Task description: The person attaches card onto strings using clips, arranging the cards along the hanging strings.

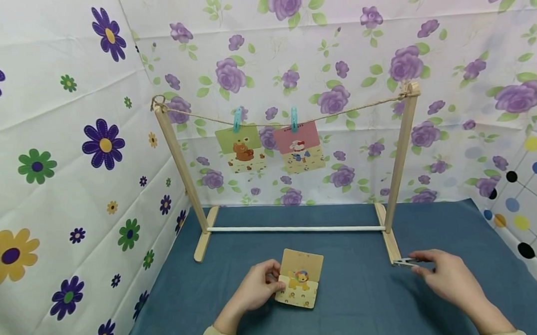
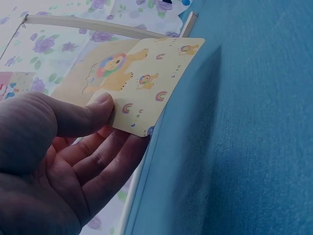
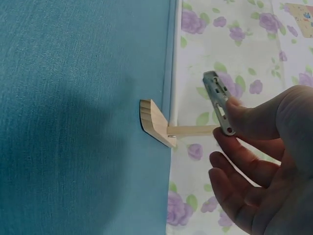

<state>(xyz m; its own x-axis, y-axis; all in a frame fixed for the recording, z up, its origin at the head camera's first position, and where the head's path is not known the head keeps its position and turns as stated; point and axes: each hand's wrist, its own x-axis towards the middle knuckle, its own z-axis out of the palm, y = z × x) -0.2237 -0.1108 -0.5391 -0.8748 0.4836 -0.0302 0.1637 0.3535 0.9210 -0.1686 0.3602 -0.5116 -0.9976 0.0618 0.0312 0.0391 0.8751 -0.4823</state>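
A yellow card with a lion picture (image 1: 299, 280) is pinched at its left edge by my left hand (image 1: 259, 286), low over the blue cloth. In the left wrist view the thumb lies across the front of the card (image 2: 142, 83) with the fingers behind it. My right hand (image 1: 450, 274) holds a light grey clothespin (image 1: 405, 262) between thumb and index finger, near the front end of the rack's right foot. The right wrist view shows the clothespin (image 3: 218, 103) pointing away from the fingertips, the other fingers loosely curled.
A wooden rack with posts (image 1: 402, 161) and a white crossbar (image 1: 293, 229) stands at the back. From its string (image 1: 360, 107) hang a bear card (image 1: 240, 149) and a rabbit card (image 1: 299, 148), each under a blue clothespin (image 1: 294, 119). Flowered cloth walls enclose the back and left.
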